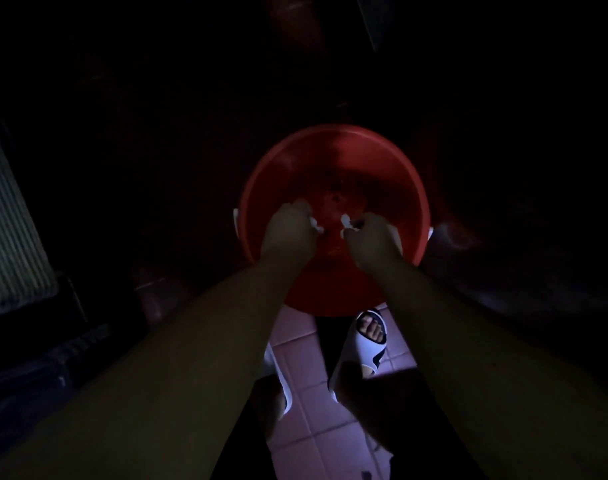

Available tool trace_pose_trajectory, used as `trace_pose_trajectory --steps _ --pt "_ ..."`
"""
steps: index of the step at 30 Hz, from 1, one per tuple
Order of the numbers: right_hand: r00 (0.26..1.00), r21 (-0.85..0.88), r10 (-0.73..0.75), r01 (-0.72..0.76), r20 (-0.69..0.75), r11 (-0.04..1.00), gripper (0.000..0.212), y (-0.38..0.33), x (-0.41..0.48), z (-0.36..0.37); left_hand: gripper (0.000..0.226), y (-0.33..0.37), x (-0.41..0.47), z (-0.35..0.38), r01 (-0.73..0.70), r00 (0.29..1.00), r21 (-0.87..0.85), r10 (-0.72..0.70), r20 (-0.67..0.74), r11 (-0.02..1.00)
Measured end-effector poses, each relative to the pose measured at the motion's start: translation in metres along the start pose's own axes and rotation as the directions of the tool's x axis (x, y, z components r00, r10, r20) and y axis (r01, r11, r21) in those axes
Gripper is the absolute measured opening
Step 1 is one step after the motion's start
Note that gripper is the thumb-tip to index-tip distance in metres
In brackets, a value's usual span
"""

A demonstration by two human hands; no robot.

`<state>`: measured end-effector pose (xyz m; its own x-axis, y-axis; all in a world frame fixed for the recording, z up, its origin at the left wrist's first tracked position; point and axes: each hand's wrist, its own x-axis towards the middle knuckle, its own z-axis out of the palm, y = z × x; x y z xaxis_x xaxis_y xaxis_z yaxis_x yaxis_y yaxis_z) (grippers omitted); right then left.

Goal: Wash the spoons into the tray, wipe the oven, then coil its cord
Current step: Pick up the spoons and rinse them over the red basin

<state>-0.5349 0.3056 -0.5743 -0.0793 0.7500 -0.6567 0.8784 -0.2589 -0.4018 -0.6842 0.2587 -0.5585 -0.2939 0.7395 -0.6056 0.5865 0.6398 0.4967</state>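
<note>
Very dim shot. Red bucket [261, 174] sits on the pink tiled floor [306, 403], w/ white handle lugs on both sides of the rim. Both hands hang over its near half. L hand [288, 233] is clenched round a white piece [317, 227] that pokes out toward the middle (prob. a spoon, too dark to be sure). R hand [373, 240] grips a second white piece [345, 221] the same way. The two pieces are near each other, not touching, both above the bucket's inside. Inside the bucket only the red bottom w/ a dark spot at centre shows; water or not, can't tell. White slipper [371, 344] w/ bare toes sits just beside the bucket's near edge. Striped panel [11, 220] at far left.
</note>
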Motion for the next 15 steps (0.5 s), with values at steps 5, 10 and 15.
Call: trace_pose_trajectory --steps 5,10,15 --pt "1.000 -0.026 -0.024 0.025 0.009 0.999 0.027 0.002 0.032 0.023 0.030 -0.013 0.030 0.020 0.029 1.000 0.041 -0.029 -0.008 0.999" --pt "1.000 -0.025 -0.015 0.015 0.004 1.000 0.033 0.000 0.046 0.035 0.032 -0.020 0.044 0.028 0.021 1.000 0.059 -0.020 -0.007 0.998" --pt "0.999 -0.091 -0.005 0.009 0.048 0.996 0.039 -0.004 0.034 0.027 0.036 -0.018 0.030 0.024 -0.008 1.000 0.078 0.010 -0.024 0.997"
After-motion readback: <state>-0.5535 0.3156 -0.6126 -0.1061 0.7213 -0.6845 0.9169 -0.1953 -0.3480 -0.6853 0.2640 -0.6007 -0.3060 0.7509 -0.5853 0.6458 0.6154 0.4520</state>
